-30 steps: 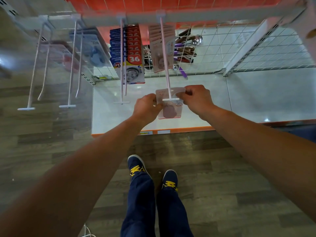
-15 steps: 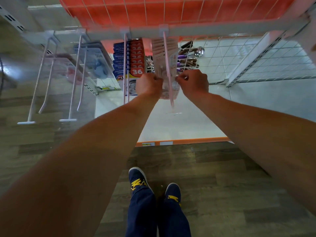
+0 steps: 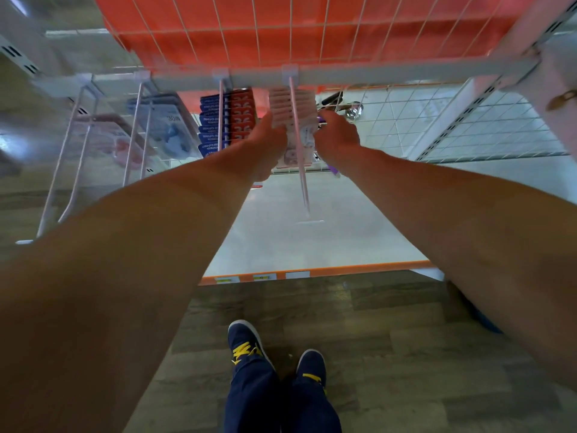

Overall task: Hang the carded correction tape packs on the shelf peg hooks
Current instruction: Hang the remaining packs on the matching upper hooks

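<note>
We see a store shelf (image 3: 406,71) with an orange back and white wire, and the words on the blue and red packs (image 3: 231,120) are too blurry to read. Our left hand (image 3: 265,135) and right hand (image 3: 335,135) each pinch one side of the front pink correction tape pack (image 3: 307,142). It hangs far back on one long peg hook (image 3: 305,189), against a tight row of the same packs.

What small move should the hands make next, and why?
Probably let go and draw both hands back. The left hand and right hand hold the pack far back on the peg, against the hung stack, and the peg's front length is bare.
</note>
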A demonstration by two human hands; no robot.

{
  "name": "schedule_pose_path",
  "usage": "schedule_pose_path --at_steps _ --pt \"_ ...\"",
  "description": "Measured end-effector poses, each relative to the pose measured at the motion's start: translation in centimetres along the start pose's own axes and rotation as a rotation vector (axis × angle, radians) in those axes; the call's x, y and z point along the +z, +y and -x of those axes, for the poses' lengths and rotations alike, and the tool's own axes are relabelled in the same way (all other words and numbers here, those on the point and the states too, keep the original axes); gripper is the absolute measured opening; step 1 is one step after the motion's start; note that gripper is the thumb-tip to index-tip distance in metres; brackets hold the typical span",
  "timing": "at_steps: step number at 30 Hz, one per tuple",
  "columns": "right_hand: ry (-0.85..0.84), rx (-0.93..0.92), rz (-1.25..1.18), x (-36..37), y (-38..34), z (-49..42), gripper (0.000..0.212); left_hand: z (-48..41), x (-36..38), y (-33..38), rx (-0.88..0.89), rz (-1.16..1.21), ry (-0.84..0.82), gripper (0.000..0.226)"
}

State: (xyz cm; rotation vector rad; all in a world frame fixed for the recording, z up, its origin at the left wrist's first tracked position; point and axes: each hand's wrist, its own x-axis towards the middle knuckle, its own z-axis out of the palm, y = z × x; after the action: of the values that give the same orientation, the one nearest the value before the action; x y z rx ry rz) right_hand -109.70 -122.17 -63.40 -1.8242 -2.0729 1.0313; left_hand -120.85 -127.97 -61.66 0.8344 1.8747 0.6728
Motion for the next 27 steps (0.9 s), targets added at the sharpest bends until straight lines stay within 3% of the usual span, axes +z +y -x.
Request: schedule_pose_path --at_steps 5,13,18,27 --pt "0.038 -0.021 0.158 0.0 1.1 3.3 0.035 2.1 0.7 0.8 0.088 -0.059 0.046 0.041" --pt "0.126 -0.262 0.573 -3.1 -1.1 11.8 0.028 9.1 -0.3 3.0 0.333 -0.746 0.106 0.038" --pt "0.058 -0.280 0.562 -6.5 -5.1 17.8 0.025 16.0 -1.0 3.9 0.312 -0.895 0.047 0.040" --pt "0.059 -0.424 0.372 -12.0 -15.5 27.1 0.040 27.8 -10.1 8.9 0.416 -0.871 0.188 0.032"
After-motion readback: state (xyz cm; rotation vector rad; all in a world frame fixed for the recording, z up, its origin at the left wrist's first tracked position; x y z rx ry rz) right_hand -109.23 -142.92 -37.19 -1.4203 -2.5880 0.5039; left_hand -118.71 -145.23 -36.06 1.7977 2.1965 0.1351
